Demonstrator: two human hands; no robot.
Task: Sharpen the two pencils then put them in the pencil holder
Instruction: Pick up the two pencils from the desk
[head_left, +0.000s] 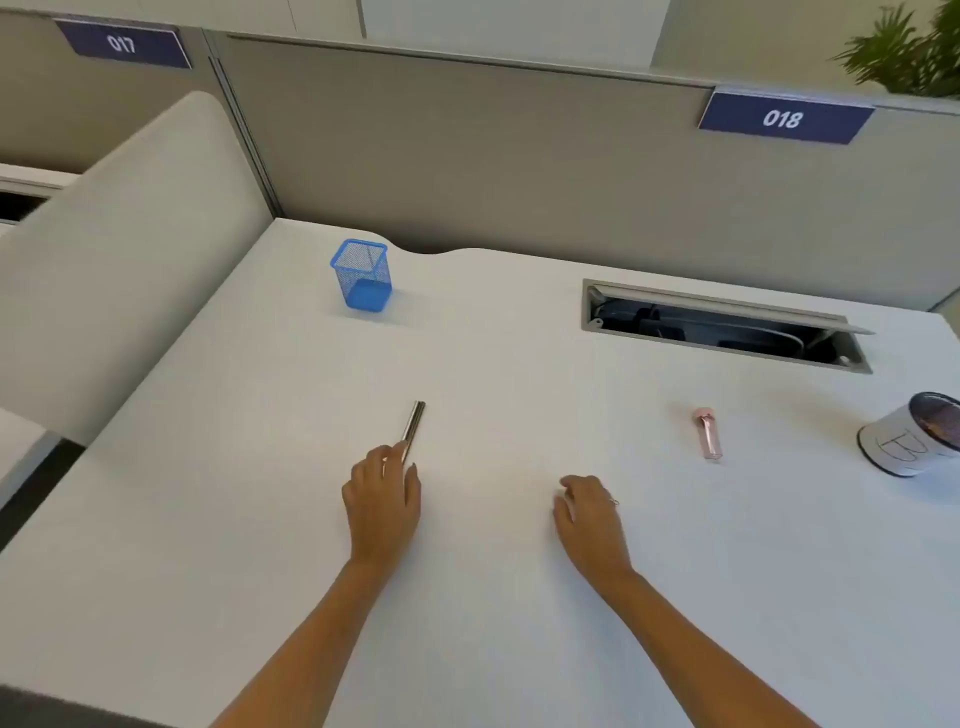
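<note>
Two pencils (413, 428) are pinched together at their near ends by the left hand (382, 506) mid-bench (493, 597). The right hand (589, 512) is curled on nothing. A blue mesh pencil holder (362, 275) is seen near the far edge, a pink sharpener (707, 433) toward the right edge.

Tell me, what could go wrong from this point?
The left hand touches only the near end of the slim dark pencils, so one could roll away when lifted. The small pink sharpener lies apart, right of the right hand. The blue mesh pencil holder looks light and might tip.
</note>
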